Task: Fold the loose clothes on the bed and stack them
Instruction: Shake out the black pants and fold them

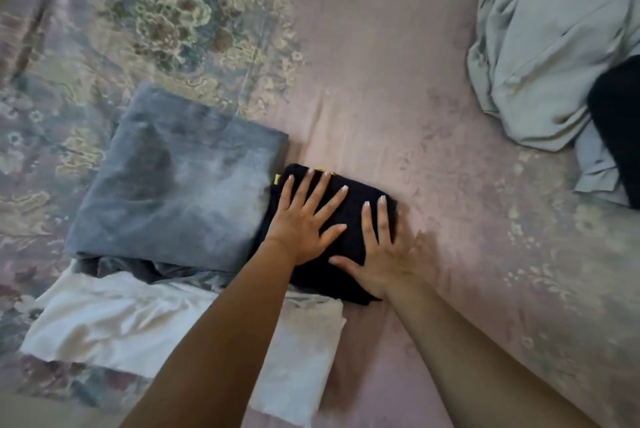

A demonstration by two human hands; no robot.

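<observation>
Hands lie flat on a small folded black garment [346, 219] near the middle of the pink floral bedspread [398, 63]: the left hand [304, 216] has its fingers spread and straight across the left half, and the right hand [384, 254] presses the right half, fingers straight and thumb stretched along the near edge, so neither grasps anything. A sliver of yellow shows at the far left corner of this black bundle. Just beside it, touching on the left, sits a folded blue-grey denim piece [173, 178] that rests partly on a folded white cloth [156, 320] nearer the person; whether the black bundle overlaps the white one I cannot tell, since the forearms cover that seam. Well apart, at the upper right, a crumpled pale grey-green garment [540, 56] lies unfolded with another dark item [616, 126] beside it at the frame edge. The step in hand looks like smoothing the finished fold before it joins the stack. The risk from here, as I judge it, is in the lift: soft knit released from pressure tends to spring open, and a one-sided pick-up could let the inner layers slide out. The denim already sits askew on the white cloth, so adding a smaller bundle off-centre could tip the pile toward the bed's edge.
</observation>
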